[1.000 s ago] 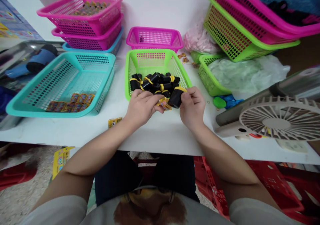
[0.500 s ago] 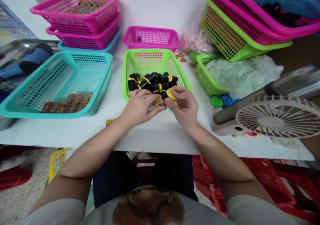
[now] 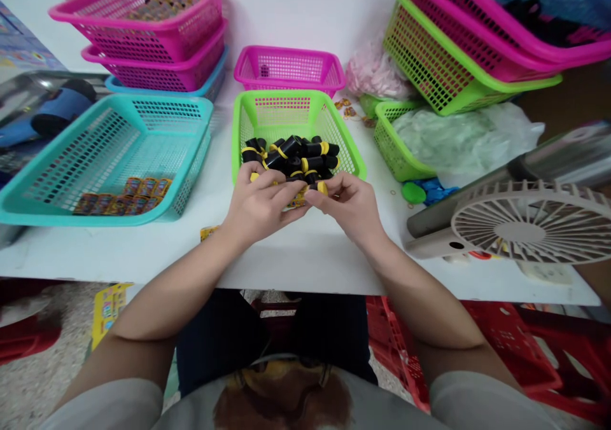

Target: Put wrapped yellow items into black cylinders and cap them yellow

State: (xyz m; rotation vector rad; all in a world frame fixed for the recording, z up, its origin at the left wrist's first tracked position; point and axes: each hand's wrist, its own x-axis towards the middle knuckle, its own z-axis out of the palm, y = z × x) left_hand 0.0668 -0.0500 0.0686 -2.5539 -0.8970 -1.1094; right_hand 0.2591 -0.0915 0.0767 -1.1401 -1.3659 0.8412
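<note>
Both my hands meet over the front rim of a green basket [image 3: 356, 156] that holds several black tubes [image 3: 312, 163] with yellow bands. My right hand [image 3: 353, 204] is closed in a pinch on a small piece with a yellow round end [image 3: 323, 188]. My left hand [image 3: 260, 206] is closed with its thumb and fingers around a small piece with a colourful printed surface [image 3: 298, 197]. It touches or nearly touches the yellow-ended piece; whether they are joined is hidden by my fingers.
At left, a turquoise basket [image 3: 198, 137] contains several small printed cylinders [image 3: 143, 191]. Stacked pink baskets [image 3: 191, 45] stand behind it. One more printed cylinder [image 3: 209, 232] lies beside my left forearm. A fan [image 3: 520, 229] and tilted basket stack [image 3: 429, 55] occupy the right.
My right hand has lowered slightly, and the yellow end has turned and moved a little left and down. The left hand has shifted slightly left, its fingers more curled.
</note>
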